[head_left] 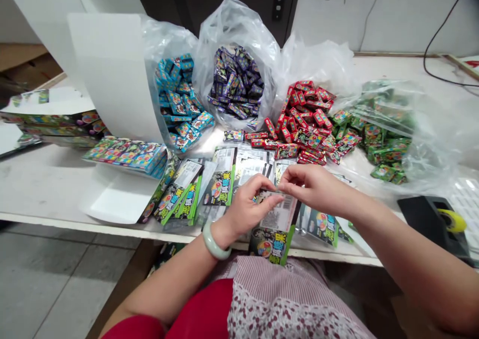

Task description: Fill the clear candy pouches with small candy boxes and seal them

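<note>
My left hand (250, 204), with a pale green bangle (216, 241) on its wrist, and my right hand (310, 186) meet above the table. Both pinch the upper edge of a printed card with a barcode on its back (279, 214). Beneath my hands lies an overlapping spread of green-edged printed cards (219, 186), some face up and some showing their backs. One green-edged card (267, 245) sticks out past the table's front edge. Plastic bags of small blue (181, 99), purple (235, 82), red (303, 112) and green (381, 139) packets stand beyond.
A black tape dispenser (430, 219) with a yellow roll sits at the right. Flat colourful boxes (52, 127) are stacked at the left beside bent white card sheets (112, 74). A black cable (436, 39) runs along the back wall.
</note>
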Available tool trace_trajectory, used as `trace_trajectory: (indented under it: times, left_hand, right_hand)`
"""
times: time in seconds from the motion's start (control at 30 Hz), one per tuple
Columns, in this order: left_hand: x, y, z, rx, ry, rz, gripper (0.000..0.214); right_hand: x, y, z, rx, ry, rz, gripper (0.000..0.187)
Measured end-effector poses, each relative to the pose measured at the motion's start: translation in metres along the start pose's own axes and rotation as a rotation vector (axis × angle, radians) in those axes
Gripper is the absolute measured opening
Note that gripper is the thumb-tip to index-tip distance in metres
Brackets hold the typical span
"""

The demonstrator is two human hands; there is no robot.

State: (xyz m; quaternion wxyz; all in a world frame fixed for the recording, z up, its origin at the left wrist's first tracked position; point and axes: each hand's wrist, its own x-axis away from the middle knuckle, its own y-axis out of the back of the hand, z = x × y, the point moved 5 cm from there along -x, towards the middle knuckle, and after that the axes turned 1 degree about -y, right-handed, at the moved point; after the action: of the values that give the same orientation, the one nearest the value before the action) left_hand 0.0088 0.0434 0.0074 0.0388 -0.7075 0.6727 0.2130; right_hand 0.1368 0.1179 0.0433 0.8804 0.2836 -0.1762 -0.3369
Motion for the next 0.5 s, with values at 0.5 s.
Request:
trace_trajectory:
  times: [0.5]
  left_hand:
    - [-0.018, 0.003, 0.003, -0.330, 0.010, 0.139, 0.019]
  right_hand:
    - [-0.023, -0.030, -0.054, -0.730, -0.341, 0.491, 0.014]
